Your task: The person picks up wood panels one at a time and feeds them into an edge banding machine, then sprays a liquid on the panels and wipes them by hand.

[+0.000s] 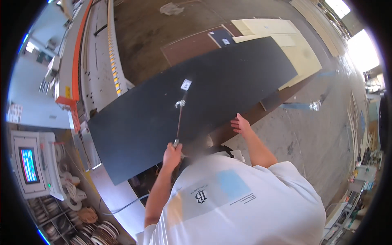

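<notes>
A large dark grey panel (228,77) stretches across the middle, with a small white label (186,84) on its top face. My left hand (172,157) is at the panel's near edge, closed around the handle of a thin rod-shaped tool (179,122). The tool reaches out over the panel and ends in a small whitish piece, whose kind I cannot make out. My right hand (241,125) hovers by the near edge further right, fingers apart and nothing in it; whether it touches the panel I cannot tell.
Left of the panel runs a long machine with an orange strip (77,49). A control cabinet with a lit screen (29,165) stands at far left, above reels of edging (102,234). Cream boards (302,57) and a brown board (188,47) lie beyond the panel.
</notes>
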A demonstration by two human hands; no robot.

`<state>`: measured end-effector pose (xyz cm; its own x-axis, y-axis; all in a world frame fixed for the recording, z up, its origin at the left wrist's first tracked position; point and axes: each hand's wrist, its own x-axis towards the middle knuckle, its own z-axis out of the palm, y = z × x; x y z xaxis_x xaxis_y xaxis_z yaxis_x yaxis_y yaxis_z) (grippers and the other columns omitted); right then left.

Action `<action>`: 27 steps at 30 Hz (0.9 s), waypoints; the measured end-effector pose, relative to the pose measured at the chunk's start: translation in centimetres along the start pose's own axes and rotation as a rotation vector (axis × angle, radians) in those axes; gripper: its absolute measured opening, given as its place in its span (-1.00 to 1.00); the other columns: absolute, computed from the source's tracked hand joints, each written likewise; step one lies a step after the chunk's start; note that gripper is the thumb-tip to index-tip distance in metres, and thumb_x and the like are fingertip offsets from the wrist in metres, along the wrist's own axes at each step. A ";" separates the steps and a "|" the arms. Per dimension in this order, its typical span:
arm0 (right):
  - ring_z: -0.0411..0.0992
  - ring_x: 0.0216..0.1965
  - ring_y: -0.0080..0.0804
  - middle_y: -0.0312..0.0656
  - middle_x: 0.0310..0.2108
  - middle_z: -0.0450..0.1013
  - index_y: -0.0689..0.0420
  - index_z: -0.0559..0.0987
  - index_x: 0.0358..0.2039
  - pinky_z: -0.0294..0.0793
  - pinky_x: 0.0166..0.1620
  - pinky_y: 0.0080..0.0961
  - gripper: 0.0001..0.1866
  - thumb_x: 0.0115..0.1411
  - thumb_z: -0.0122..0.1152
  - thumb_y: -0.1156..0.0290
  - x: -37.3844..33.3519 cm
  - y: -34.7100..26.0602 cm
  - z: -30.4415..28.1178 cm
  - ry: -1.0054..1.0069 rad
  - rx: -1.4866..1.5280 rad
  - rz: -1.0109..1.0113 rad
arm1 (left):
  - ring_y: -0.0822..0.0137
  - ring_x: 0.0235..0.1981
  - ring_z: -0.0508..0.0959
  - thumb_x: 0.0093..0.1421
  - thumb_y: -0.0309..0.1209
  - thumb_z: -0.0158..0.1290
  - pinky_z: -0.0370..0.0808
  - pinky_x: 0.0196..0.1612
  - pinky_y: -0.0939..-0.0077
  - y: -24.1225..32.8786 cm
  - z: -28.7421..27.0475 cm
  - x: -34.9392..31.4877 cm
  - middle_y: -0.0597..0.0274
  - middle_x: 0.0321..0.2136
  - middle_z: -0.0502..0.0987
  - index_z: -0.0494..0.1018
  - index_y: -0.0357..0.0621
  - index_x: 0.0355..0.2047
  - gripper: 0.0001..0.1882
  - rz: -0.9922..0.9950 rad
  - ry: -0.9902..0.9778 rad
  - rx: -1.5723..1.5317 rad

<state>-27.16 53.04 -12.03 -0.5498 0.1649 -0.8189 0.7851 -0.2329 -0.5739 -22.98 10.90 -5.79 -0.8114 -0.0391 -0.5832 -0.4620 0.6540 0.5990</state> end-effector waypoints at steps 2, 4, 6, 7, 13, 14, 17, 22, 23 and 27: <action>0.31 0.29 -0.16 -0.08 0.30 0.37 0.15 0.24 0.38 0.35 0.25 -0.02 -0.18 0.38 -0.01 -0.25 1.1 -0.7 -2.4 0.078 0.093 -0.055 | -0.23 -0.03 0.62 0.37 0.00 -0.02 0.54 0.02 -0.03 8.0 2.0 1.1 -0.32 -0.13 0.62 0.33 -0.28 0.10 -0.43 0.077 -0.140 0.197; 0.27 0.33 -0.14 -0.09 0.36 0.29 0.15 0.23 0.39 0.33 0.26 0.01 -0.17 0.38 0.00 -0.24 2.3 -1.4 -4.0 0.131 0.190 -0.068 | -0.20 -0.06 0.63 0.36 0.00 0.00 0.53 -0.01 0.00 12.7 4.2 0.2 -0.26 -0.15 0.63 0.36 -0.28 0.07 -0.44 0.159 -0.175 0.283; 0.22 0.36 -0.11 -0.10 0.42 0.21 0.14 0.21 0.40 0.30 0.28 0.05 -0.17 0.37 0.01 -0.23 3.5 -2.2 -5.3 0.180 0.275 -0.074 | -0.16 -0.09 0.64 0.36 0.00 0.02 0.53 -0.04 0.03 14.0 5.6 -0.2 -0.20 -0.16 0.64 0.39 -0.27 0.04 -0.46 0.230 -0.209 0.360; 0.25 0.33 -0.10 -0.10 0.41 0.21 0.14 0.21 0.40 0.31 0.28 0.04 -0.17 0.37 0.02 -0.23 4.1 -2.6 -5.4 0.193 0.406 -0.074 | -0.18 -0.08 0.63 0.35 0.02 0.02 0.52 -0.03 0.02 13.4 5.9 -0.5 -0.21 -0.16 0.64 0.40 -0.26 0.03 -0.45 0.261 -0.237 0.393; 0.38 0.17 -0.10 -0.13 0.14 0.39 0.12 0.29 0.30 0.38 0.20 0.02 -0.27 0.39 0.02 -0.20 5.3 -3.1 -5.5 0.181 0.744 -0.145 | -0.04 -0.21 0.68 0.23 0.08 0.19 0.58 -0.15 0.14 4.5 4.8 -2.5 -0.15 -0.24 0.66 0.48 -0.29 0.00 -0.36 0.286 -0.430 0.305; 0.39 0.15 -0.11 -0.13 0.11 0.40 0.12 0.30 0.30 0.41 0.19 -0.01 -0.28 0.39 0.03 -0.19 5.5 -2.9 -5.4 0.198 0.738 -0.143 | -0.04 -0.21 0.68 0.23 0.08 0.19 0.58 -0.15 0.14 2.7 4.5 -2.7 -0.15 -0.24 0.66 0.48 -0.29 0.00 -0.36 0.284 -0.424 0.303; 0.36 0.14 -0.12 -0.16 0.21 0.31 0.08 0.26 0.32 0.38 0.24 0.03 -0.25 0.36 0.07 -0.21 5.4 -2.5 -5.0 0.205 0.606 -0.090 | 0.28 -0.55 0.58 0.17 -0.05 0.33 0.46 -0.51 0.39 -1.7 5.1 -3.1 0.10 -0.49 0.60 0.52 -0.30 -0.10 -0.46 0.003 -0.522 0.094; 0.41 0.08 -0.16 -0.15 0.10 0.42 0.05 0.38 0.22 0.47 0.15 -0.03 -0.32 0.35 0.07 -0.22 5.5 -1.6 -2.1 0.164 0.605 -0.012 | 0.49 -0.72 0.35 0.14 -0.15 0.37 0.24 -0.66 0.56 -2.2 7.4 -1.6 0.32 -0.66 0.43 0.55 -0.28 -0.18 -0.55 -0.195 -0.445 -0.285; 0.46 0.01 -0.14 -0.14 0.07 0.46 0.07 0.40 0.21 0.51 0.08 -0.04 -0.34 0.35 0.06 -0.21 5.4 -1.6 -1.5 0.124 0.596 -0.029 | 0.49 -0.72 0.35 0.14 -0.15 0.37 0.24 -0.66 0.56 -2.0 8.0 -1.6 0.32 -0.66 0.43 0.55 -0.28 -0.18 -0.55 -0.202 -0.427 -0.306; 0.52 -0.09 -0.25 -0.23 -0.05 0.54 0.01 0.51 0.11 0.50 0.10 -0.07 -0.42 0.35 0.02 -0.19 4.2 -4.0 0.2 0.282 0.473 -0.004 | 0.48 -0.66 0.43 0.17 -0.15 0.34 0.33 -0.61 0.55 -3.4 8.8 -3.1 0.33 -0.61 0.46 0.53 -0.18 -0.27 -0.64 -0.197 -0.288 -0.356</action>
<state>-32.64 54.47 -13.14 -0.4033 0.4018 -0.8222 0.5336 -0.6267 -0.5680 -15.78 15.45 -10.86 -0.5879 0.1073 -0.8018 -0.7309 0.3543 0.5834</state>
